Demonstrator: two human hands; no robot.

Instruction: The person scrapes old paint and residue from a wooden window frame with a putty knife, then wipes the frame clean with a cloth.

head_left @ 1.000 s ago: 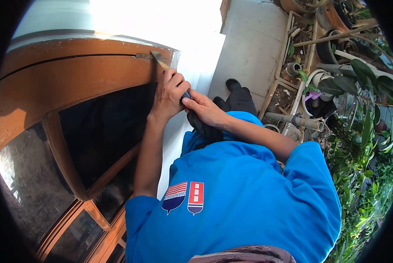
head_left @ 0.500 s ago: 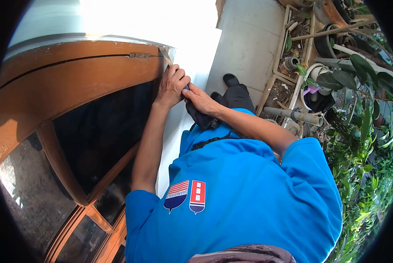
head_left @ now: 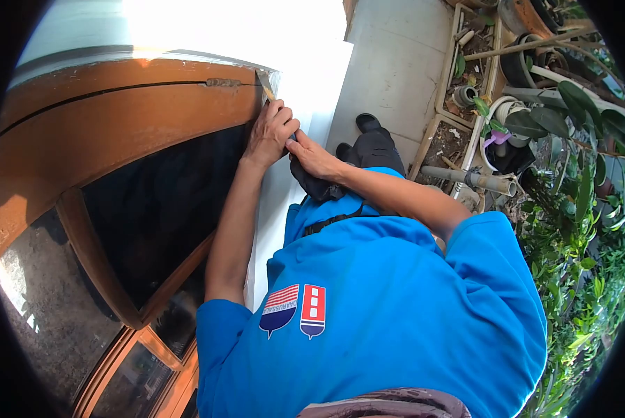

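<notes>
My left hand [head_left: 270, 132] is closed round a narrow tool that looks like a putty knife [head_left: 266, 86]. Its flat blade widens toward the tip and meets the corner where the orange-brown wooden frame [head_left: 138, 104] joins the white wall [head_left: 312, 76]. Most of the handle is hidden by my fingers; a bit of blue shows between the hands. My right hand [head_left: 314, 157] is closed at the lower end of the same handle, thumb against my left hand. A metal hinge [head_left: 223, 83] sits on the wood just left of the blade.
Dark glass panes [head_left: 159, 202] fill the wooden frame on the left. A tiled floor [head_left: 396, 63] lies ahead, with my dark shoes [head_left: 368, 123] on it. To the right stand planter boxes [head_left: 434, 153], a pale pipe [head_left: 490, 182] and leafy plants [head_left: 570, 258].
Both hands and the tool have shifted only slightly, staying at the same corner with the same grip. The whole view has tilted a little.
</notes>
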